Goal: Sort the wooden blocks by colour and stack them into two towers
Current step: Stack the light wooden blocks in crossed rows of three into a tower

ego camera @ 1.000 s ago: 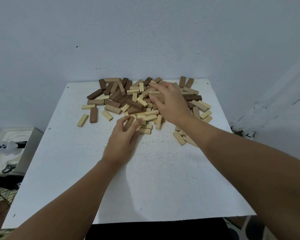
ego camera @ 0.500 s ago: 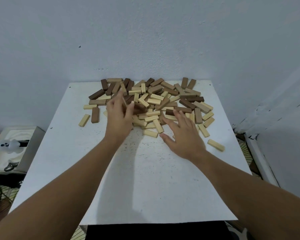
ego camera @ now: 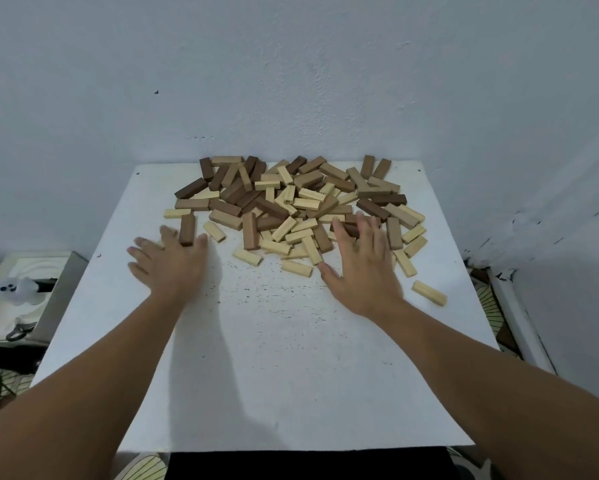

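A mixed pile of wooden blocks point(ego camera: 291, 206), dark brown, mid brown and pale, lies spread over the far half of the white table point(ego camera: 256, 358). My left hand point(ego camera: 170, 263) lies flat with its fingers spread at the pile's left edge. A lone dark brown block point(ego camera: 186, 229) sits between its forefinger and thumb, and a pale block is mostly hidden under the fingers. My right hand point(ego camera: 364, 268) rests with straight fingers on the pile's near right side, its fingertips over a dark brown block point(ego camera: 348, 231). One pale block point(ego camera: 429, 292) lies apart at the right.
A light wall stands directly behind the table. Left of the table a grey box point(ego camera: 49, 292) carries a small white ghost figure point(ego camera: 14, 289), with cables below it. A white strip point(ego camera: 512, 313) runs along the floor at the right.
My left hand has moved out of the pile's middle, left and nearer, to the lone brown block. My right hand came down from the pile's top earlier and has hardly shifted since.
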{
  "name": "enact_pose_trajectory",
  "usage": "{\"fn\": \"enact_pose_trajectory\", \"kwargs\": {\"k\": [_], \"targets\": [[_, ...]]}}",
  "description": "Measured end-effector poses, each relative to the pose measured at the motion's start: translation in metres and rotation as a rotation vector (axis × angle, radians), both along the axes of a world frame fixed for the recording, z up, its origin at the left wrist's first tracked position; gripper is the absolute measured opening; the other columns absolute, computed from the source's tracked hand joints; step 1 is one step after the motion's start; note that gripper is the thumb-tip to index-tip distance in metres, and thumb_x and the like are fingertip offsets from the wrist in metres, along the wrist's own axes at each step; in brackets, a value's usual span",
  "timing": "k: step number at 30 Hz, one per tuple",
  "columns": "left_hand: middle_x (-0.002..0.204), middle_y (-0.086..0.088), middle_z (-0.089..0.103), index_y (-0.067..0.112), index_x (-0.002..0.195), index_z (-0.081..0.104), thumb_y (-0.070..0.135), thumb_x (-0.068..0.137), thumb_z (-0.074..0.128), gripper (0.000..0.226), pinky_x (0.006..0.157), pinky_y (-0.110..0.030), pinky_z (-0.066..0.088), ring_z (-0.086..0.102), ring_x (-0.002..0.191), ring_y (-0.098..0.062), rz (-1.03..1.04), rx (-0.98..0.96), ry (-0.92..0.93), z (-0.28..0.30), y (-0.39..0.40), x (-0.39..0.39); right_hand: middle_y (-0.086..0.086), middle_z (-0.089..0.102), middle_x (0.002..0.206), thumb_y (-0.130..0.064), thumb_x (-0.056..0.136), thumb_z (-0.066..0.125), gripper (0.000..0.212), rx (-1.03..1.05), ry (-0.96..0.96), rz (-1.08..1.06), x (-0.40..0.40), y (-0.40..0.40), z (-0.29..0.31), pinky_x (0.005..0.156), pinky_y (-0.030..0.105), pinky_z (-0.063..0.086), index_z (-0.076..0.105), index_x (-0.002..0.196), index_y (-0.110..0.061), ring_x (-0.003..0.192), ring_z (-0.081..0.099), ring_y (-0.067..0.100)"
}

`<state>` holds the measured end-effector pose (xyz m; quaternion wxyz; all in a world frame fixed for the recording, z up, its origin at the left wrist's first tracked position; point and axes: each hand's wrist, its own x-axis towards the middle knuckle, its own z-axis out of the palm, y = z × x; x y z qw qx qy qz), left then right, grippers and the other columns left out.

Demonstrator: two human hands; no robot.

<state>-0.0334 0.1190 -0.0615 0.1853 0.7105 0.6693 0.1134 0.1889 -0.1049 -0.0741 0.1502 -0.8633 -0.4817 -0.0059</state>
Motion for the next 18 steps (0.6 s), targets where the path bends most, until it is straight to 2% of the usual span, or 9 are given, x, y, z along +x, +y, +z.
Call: {"fn": "enact_pose_trajectory", "kwargs": {"k": [2,3,4,5,7,9,13,18], "targets": [[0.146,-0.020,0.047,0.018,0.136,0.051,0.057,0.098,0.037,0.056,0.118,-0.057,0.024,0.034,0.142,-0.040,-0.157,0.124,-0.039,-0.007,-0.004,0.003,0.015,0.019,0.167,-0.057,0.101,0.042,0.073,-0.040,0.057,-0.002,0.005,0.011,0.000,0.125,0.053,0.013,0.020,0.162,-0.023,0.155,0.012,0.035],[0.128,-0.010,0.058,0.020,0.124,0.055,0.049,0.097,0.037,0.043,0.110,-0.053,0.034,0.046,0.128,-0.034,-0.253,0.200,-0.059,-0.010,-0.008,0.004,0.013,0.027,0.163,-0.053,0.101,0.045,0.068,-0.031,0.062,-0.002,0.007,0.017,0.001,0.122,0.051,0.017,0.026,0.160,-0.024,0.150,0.020,0.035],[0.116,-0.004,0.060,0.020,0.117,0.056,0.041,0.097,0.039,0.033,0.103,-0.050,0.039,0.051,0.117,-0.030,-0.338,0.265,-0.065,-0.014,-0.012,0.006,0.011,0.034,0.156,-0.049,0.102,0.048,0.061,-0.010,0.048,0.000,0.007,0.020,0.002,0.119,0.049,0.022,0.033,0.156,-0.025,0.143,0.029,0.034],[0.112,-0.002,0.061,0.021,0.115,0.057,0.037,0.098,0.041,0.028,0.100,-0.048,0.042,0.052,0.113,-0.029,-0.390,0.300,-0.061,-0.015,-0.015,0.006,0.008,0.039,0.149,-0.045,0.102,0.051,0.055,0.013,0.033,0.004,0.007,0.023,0.003,0.114,0.047,0.027,0.038,0.152,-0.026,0.134,0.035,0.033],[0.117,-0.005,0.062,0.024,0.121,0.058,0.036,0.099,0.043,0.030,0.099,-0.047,0.043,0.052,0.116,-0.031,-0.411,0.309,-0.039,-0.015,-0.015,0.006,0.005,0.042,0.137,-0.039,0.102,0.053,0.045,0.049,0.035,0.017,0.005,0.027,0.005,0.105,0.044,0.033,0.044,0.145,-0.027,0.119,0.038,0.030],[0.120,-0.011,0.060,0.025,0.127,0.059,0.030,0.101,0.046,0.030,0.095,-0.049,0.043,0.049,0.114,-0.037,-0.394,0.309,-0.059,-0.016,-0.015,0.005,0.006,0.042,0.130,-0.030,0.102,0.054,0.041,0.069,0.059,0.039,0.005,0.031,0.007,0.101,0.043,0.036,0.047,0.142,-0.025,0.112,0.040,0.028],[0.117,-0.018,0.056,0.016,0.139,0.058,0.015,0.104,0.047,0.037,0.092,-0.049,0.045,0.046,0.113,-0.039,-0.446,0.285,-0.174,-0.013,-0.021,0.007,0.009,0.044,0.123,-0.014,0.099,0.058,0.042,0.117,0.132,0.095,0.010,0.040,0.010,0.103,0.044,0.041,0.053,0.141,-0.021,0.111,0.047,0.029],[0.122,-0.011,0.051,0.017,0.146,0.055,0.019,0.107,0.046,0.040,0.096,-0.043,0.046,0.042,0.125,-0.030,-0.436,0.232,-0.233,-0.011,-0.024,0.003,-0.003,0.042,0.120,-0.012,0.098,0.060,0.038,0.241,0.242,0.133,0.021,0.040,0.022,0.103,0.034,0.046,0.060,0.135,-0.023,0.115,0.046,0.020]]}}
